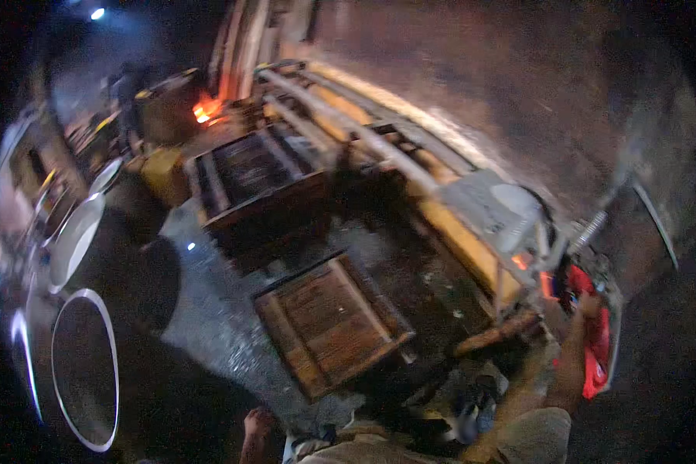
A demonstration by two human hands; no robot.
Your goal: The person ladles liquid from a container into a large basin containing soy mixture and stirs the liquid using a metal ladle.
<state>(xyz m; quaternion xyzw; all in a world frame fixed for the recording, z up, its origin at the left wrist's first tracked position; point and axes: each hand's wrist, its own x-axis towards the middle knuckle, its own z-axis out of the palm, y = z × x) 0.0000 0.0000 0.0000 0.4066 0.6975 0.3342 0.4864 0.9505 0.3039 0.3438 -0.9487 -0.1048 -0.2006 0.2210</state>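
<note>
My right hand (588,305) reaches out at the far right, over a red, crumpled-looking object (597,352). It overlaps the upper part of that object; motion blur hides whether the fingers grip it. Low in the view, my left hand (257,423) hangs near my body, away from any object. Its fingers are smeared and look bunched. In front of me sits a wooden crate or box (332,321) with lighter slats across its top. A second, darker slatted box (259,174) stands behind it.
A yellow-edged frame with metal pipes (363,135) runs along the wall. A fire (205,110) burns at the back. Large pale-rimmed round containers (116,371) stand at left. A grey plate-like fixture (491,205) sits at the frame's near end. Wet grey floor (216,329) shows between.
</note>
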